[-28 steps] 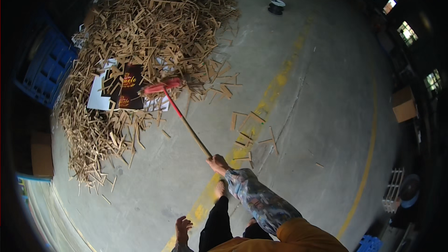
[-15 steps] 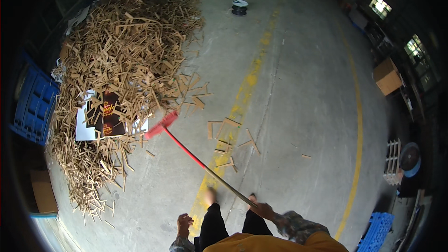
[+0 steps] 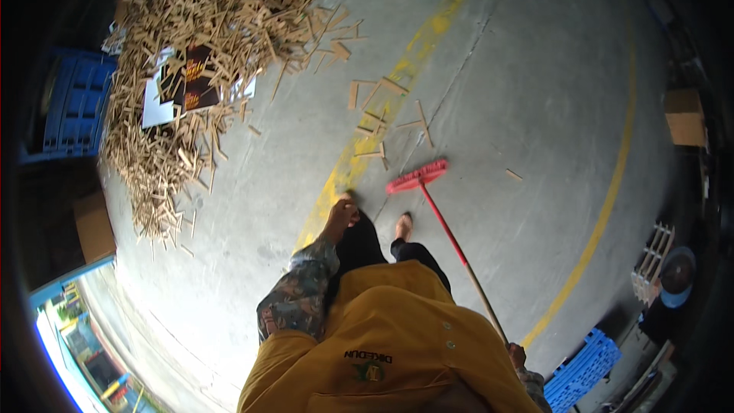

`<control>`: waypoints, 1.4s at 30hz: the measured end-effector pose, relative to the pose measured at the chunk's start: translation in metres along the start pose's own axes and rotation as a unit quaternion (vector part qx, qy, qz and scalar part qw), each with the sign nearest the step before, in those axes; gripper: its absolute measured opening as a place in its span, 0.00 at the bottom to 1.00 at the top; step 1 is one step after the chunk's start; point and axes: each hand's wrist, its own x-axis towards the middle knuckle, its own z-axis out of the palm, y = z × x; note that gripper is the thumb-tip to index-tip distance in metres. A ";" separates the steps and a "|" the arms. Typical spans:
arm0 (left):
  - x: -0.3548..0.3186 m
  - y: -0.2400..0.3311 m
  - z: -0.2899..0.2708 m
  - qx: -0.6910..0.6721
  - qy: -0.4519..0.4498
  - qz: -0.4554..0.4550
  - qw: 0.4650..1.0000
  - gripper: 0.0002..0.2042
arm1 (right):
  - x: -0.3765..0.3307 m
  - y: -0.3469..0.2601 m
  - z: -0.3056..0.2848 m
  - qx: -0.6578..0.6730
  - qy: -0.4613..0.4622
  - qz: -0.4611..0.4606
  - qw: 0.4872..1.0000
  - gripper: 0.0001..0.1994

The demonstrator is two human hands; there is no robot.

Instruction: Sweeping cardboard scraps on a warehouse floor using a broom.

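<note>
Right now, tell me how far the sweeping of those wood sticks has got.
Done: most sticks sit in one big pile at the upper left. In hand: the right hand grips the handle of the red broom, its head on the floor just below the strays; the left hand hangs free. Left: loose sticks lie scattered by the yellow line, plus one stick right of the broom.

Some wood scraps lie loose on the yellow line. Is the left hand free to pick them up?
Probably yes: the left hand is empty, and bare floor separates it from the scraps. The right hand holds the broom.
</note>
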 end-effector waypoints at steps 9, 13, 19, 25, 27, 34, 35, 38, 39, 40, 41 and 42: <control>-0.004 -0.022 -0.050 -0.088 0.133 -0.023 0.987 0.16 | 0.263 -0.092 -0.047 -0.134 0.085 -0.271 0.949 0.24; 0.011 -0.019 -0.061 -0.105 0.168 -0.071 0.978 0.16 | 0.404 -0.265 -0.093 -0.198 0.148 -0.330 0.911 0.22; 0.066 0.023 -0.094 -0.135 0.201 -0.118 0.963 0.16 | 0.484 -0.650 -0.244 0.035 0.048 -0.286 0.956 0.26; 0.126 0.154 -0.115 -0.186 0.211 -0.049 0.958 0.16 | 0.534 -0.613 -0.258 0.026 0.031 -0.311 0.949 0.23; 0.134 0.167 -0.125 -0.215 0.225 -0.027 0.950 0.16 | 0.507 -0.578 -0.272 0.021 -0.037 -0.272 0.961 0.23; 0.200 0.231 -0.112 -0.215 0.207 -0.019 0.954 0.18 | 0.540 -0.443 -0.308 -0.045 -0.032 -0.294 0.954 0.25; 0.207 0.238 -0.111 -0.212 0.213 -0.013 0.954 0.18 | 0.558 -0.448 -0.311 -0.053 -0.049 -0.299 0.951 0.25; 0.234 0.270 -0.091 -0.213 0.204 -0.054 0.954 0.17 | 0.630 -0.540 -0.325 -0.133 -0.012 -0.395 0.909 0.26; 0.237 0.274 -0.088 -0.226 0.230 -0.040 0.946 0.17 | 0.626 -0.618 -0.349 0.000 -0.044 -0.311 0.949 0.26; 0.252 0.297 -0.082 -0.237 0.238 -0.017 0.942 0.17 | 0.646 -0.672 -0.362 0.001 -0.036 -0.311 0.950 0.28; 0.265 0.317 -0.077 -0.219 0.243 -0.037 0.944 0.17 | 0.670 -0.711 -0.371 0.061 0.007 -0.387 0.920 0.28; 0.273 0.331 -0.068 -0.210 0.242 -0.036 0.946 0.17 | 0.683 -0.738 -0.386 0.042 0.002 -0.392 0.919 0.28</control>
